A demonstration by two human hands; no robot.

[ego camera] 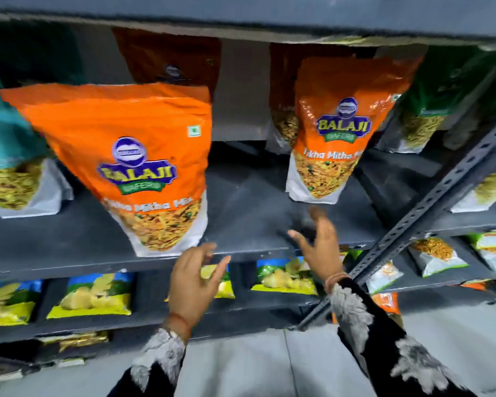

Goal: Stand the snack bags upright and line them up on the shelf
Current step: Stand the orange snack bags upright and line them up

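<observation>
Both my hands, left hand and right hand, hang open and empty at lower centre, below two upright orange bags on the grey shelf

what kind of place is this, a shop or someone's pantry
Most likely a shop or stockroom: slotted metal shelving, repeated orange Balaji snack bags facing outward, and rows of identical chip packets below.

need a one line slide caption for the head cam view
Both empty hands, left hand and right hand, open before two upright orange snack bags on the grey shelf.
</observation>
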